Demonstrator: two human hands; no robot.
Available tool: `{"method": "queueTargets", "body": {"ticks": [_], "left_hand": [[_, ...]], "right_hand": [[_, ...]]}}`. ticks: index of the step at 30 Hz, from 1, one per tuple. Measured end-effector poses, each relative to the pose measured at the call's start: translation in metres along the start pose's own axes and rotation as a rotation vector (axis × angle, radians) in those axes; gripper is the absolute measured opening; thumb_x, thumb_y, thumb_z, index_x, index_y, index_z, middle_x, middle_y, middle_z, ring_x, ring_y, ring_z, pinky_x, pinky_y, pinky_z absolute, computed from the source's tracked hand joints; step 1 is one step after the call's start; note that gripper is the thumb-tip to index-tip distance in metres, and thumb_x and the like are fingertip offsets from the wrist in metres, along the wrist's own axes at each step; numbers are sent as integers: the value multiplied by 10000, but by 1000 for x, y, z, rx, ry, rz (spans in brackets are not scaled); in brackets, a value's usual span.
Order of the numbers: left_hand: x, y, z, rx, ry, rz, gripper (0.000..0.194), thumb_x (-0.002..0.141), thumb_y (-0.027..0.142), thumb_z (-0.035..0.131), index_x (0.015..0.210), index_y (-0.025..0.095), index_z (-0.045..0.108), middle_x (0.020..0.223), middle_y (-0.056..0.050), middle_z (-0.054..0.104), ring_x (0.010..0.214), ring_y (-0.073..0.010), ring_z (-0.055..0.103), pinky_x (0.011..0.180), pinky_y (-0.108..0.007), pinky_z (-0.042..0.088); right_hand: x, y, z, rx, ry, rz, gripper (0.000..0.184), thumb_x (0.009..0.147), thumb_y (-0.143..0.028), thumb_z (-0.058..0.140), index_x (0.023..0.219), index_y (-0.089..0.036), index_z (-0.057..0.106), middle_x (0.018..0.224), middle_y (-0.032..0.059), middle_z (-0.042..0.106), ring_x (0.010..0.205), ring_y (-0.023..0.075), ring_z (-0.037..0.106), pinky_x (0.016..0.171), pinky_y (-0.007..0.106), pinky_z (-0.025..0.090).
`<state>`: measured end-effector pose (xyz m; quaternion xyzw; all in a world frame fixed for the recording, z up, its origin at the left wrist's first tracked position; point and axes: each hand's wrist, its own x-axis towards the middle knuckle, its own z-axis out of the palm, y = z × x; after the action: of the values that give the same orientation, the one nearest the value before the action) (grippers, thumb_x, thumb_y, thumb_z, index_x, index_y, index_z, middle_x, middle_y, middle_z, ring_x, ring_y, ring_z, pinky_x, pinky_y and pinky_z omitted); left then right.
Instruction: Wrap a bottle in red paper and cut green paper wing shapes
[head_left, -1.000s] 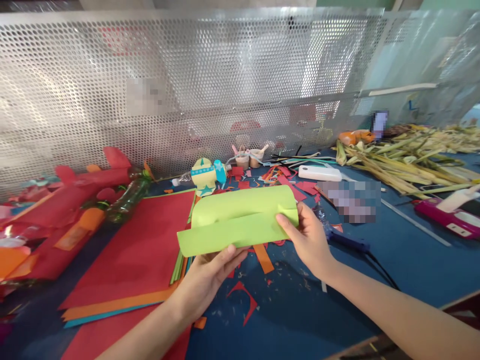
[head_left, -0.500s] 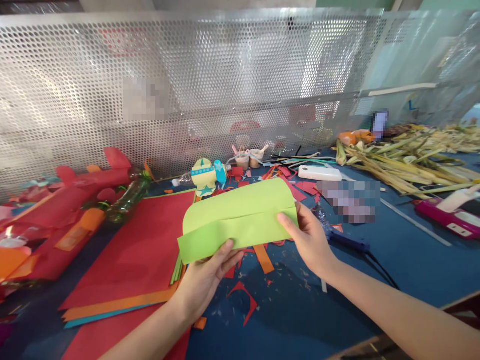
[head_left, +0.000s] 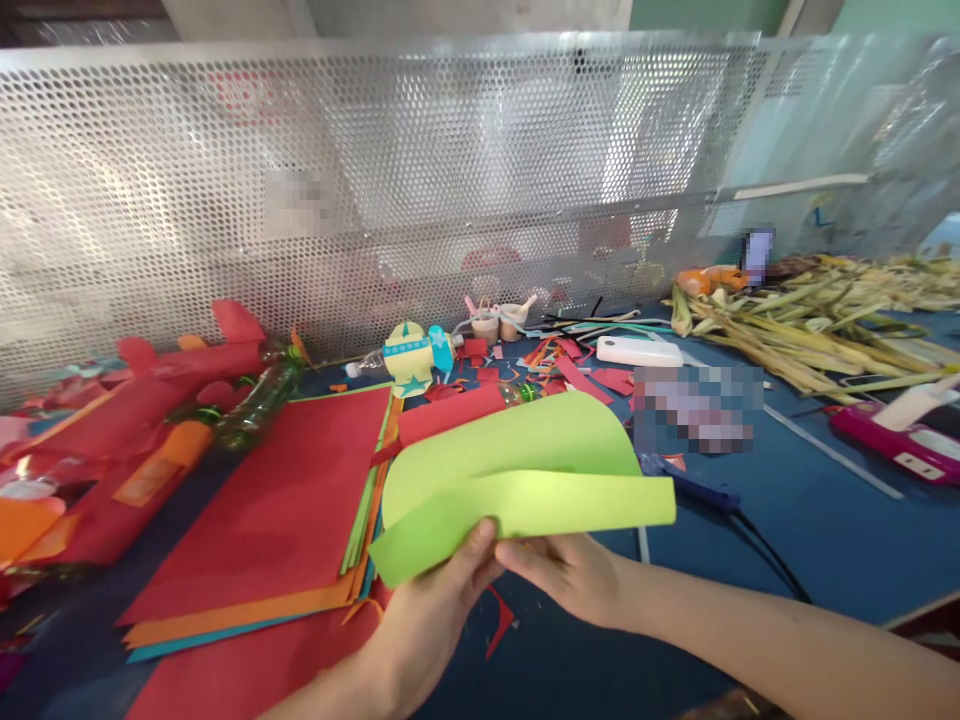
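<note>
Over at the left, a green bottle (head_left: 259, 410) lies beside the paper stack (head_left: 277, 490), red sheet on top; moving along, it's the left hand (head_left: 435, 605), thumb over, fingers under, pinching the lower edge of the curled green sheet (head_left: 502, 450), held mid-view above the blue table (head_left: 810, 530)! Close beside it, the right hand (head_left: 581, 580) sits half-curled at that edge, fingers partly hidden, so its grip can't be told; far right, a magenta device (head_left: 892, 437).

Head view: looks forward, down, close over hands (head_left: 576, 580).
</note>
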<state>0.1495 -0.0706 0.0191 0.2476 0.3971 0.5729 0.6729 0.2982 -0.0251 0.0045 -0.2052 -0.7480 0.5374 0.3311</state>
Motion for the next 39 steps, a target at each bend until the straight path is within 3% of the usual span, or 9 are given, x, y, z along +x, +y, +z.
{"method": "queueTargets", "body": {"ticks": [6,11,16,21,27,33,35,39], "left_hand": [[-1,-5,0,18,-2,22,426,683,282,786,1090,201,690,1076,-82,716,1038,-281,642,883,-377,560],[0,-1,1,-16,51,-5,263,653,242,807,903,183,753,926,-61,753,901,-229,695,792,-290,595],[2,8,0,-37,123,43,239,612,197,830,839,201,757,846,-17,753,823,-186,708,740,-247,609],[8,18,3,0,182,179,374,593,217,841,952,199,736,924,-29,742,891,-197,689,771,-252,605],[12,23,0,35,175,245,370,627,193,820,984,214,723,974,-26,732,914,-188,681,773,-236,600],[25,44,-8,-21,287,387,359,529,158,864,864,196,740,880,-16,746,793,-143,695,708,-177,593],[27,48,-9,-20,307,415,366,527,163,864,868,199,737,885,-13,747,786,-141,697,721,-189,593],[21,38,-10,20,291,363,358,540,188,857,874,216,732,924,2,750,816,-165,702,721,-205,597]], "right_hand": [[-3,2,-1,-118,68,21,443,956,-452,334,1244,-222,580,1249,63,609,1233,219,491,1098,390,313],[-5,-5,-5,35,26,119,483,969,-490,276,1212,-235,608,1180,36,651,1210,198,514,1096,366,324],[-2,-6,-11,284,243,96,442,945,-495,377,1296,-270,521,1225,34,624,1283,197,435,1105,378,311],[4,-3,-20,552,317,42,439,932,-500,410,1302,-286,510,1218,47,625,1197,216,525,1019,416,423],[9,-1,-29,593,366,-37,348,940,-446,431,1210,-293,589,1164,31,653,1088,199,587,918,385,489],[13,-6,-58,563,665,-73,408,890,-552,458,1010,-242,695,878,37,728,812,151,654,768,287,524],[13,-7,-61,571,596,-27,533,862,-636,415,979,-204,705,884,71,729,818,161,658,778,298,522],[11,-7,-43,475,199,122,610,739,-685,554,1074,-189,668,1047,112,696,970,228,641,862,385,505]]}}
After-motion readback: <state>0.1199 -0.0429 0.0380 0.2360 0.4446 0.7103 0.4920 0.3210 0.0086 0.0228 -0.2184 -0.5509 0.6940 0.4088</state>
